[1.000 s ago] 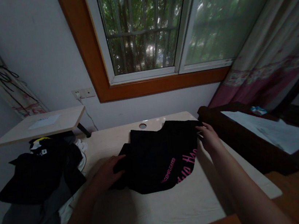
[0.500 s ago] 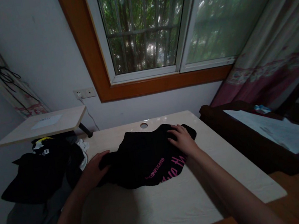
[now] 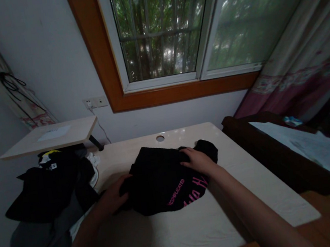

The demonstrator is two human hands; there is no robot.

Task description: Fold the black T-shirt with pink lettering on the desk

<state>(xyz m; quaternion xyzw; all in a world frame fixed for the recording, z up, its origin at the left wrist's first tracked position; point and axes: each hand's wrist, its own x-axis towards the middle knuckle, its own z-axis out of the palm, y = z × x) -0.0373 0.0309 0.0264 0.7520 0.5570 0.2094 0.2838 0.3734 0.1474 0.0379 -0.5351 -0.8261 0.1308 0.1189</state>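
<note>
A black shirt [image 3: 156, 177] with pink lettering lies bunched on the pale wooden desk [image 3: 179, 235] in front of me. My left hand [image 3: 114, 197] is closed on its left edge, with the fingertips partly lost in the dark cloth. Over the right part of the shirt, my right hand [image 3: 197, 160] grips the fabric, fingers bent inward. A rumpled black bulge of cloth sticks out beyond that hand's far side. The lower part of the lettering is tucked out of sight at the near edge.
At the left, a pile of dark clothes [image 3: 53, 195] sits partly under a raised shelf [image 3: 48, 137] with a paper on it. A cable hole [image 3: 160, 138] is near the desk's back edge. On the right stands a dark brown piece of furniture [image 3: 247, 145] with a white sheet on top.
My right hand has moved slightly left and its fingers have drawn together on the cloth. Both sides of the shirt are more bunched. My left hand has shifted right and nearer me.
</note>
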